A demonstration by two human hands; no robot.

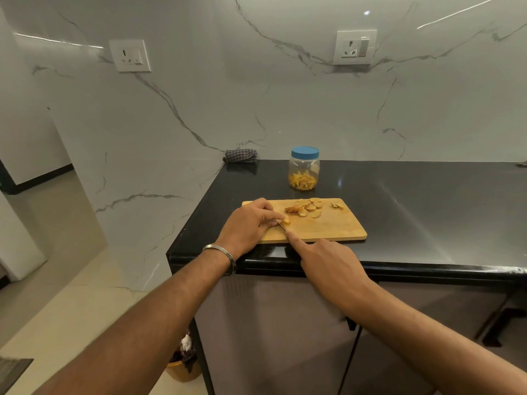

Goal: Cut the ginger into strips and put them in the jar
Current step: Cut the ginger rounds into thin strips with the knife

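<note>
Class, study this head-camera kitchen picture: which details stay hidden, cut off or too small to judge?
- Knife: only a sliver of blade shows; the right hand covers the handle.
- Ginger piece being cut: mostly hidden under the left hand fingertips.
- Jar: how tightly its blue lid sits is too small to tell.
- Bin on the floor: half hidden by the counter's corner.

Head camera looks forward and down, close.
</note>
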